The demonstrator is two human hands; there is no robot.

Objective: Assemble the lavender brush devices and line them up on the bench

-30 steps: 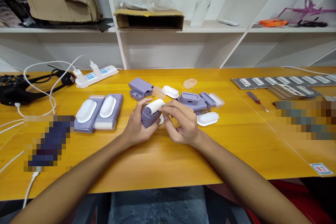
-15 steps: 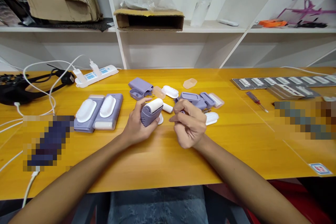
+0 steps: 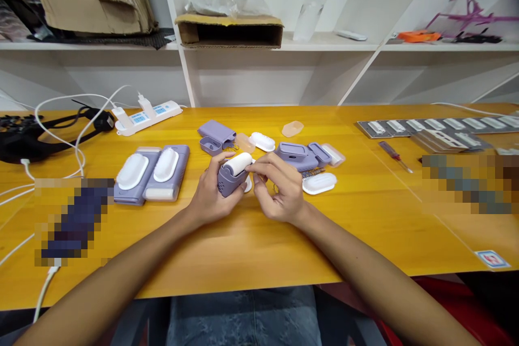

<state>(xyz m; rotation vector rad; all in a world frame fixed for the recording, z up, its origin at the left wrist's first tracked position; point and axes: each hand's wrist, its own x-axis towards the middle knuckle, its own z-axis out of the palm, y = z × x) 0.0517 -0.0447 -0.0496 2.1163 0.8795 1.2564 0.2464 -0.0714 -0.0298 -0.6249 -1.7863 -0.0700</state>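
Observation:
My left hand [image 3: 211, 194] is closed around a purple plastic case [image 3: 229, 183], which is tilted up. A white roller [image 3: 238, 164] lies in the case's upper end. At the right end of that roller, my right hand [image 3: 279, 186] has thumb and index finger pinched together; whatever is between the fingertips is too small to make out. A white oval part [image 3: 248, 184] shows partly behind the left fingertips. Behind the right hand lie purple housing parts [image 3: 298, 155], a spring [image 3: 314, 172] and a white oval brush head [image 3: 320, 183].
Two purple units with white oval heads [image 3: 166, 165] lie at left, near a power strip [image 3: 150, 117] and white cables. Farther back are a purple case [image 3: 217, 131], a white oval piece [image 3: 263, 141] and a translucent cover [image 3: 292, 128]. A screwdriver [image 3: 395, 155] lies at right.
My right hand has moved left and turned, bringing its pinched fingertips to the roller's end. The left hand and purple case have stayed nearly still.

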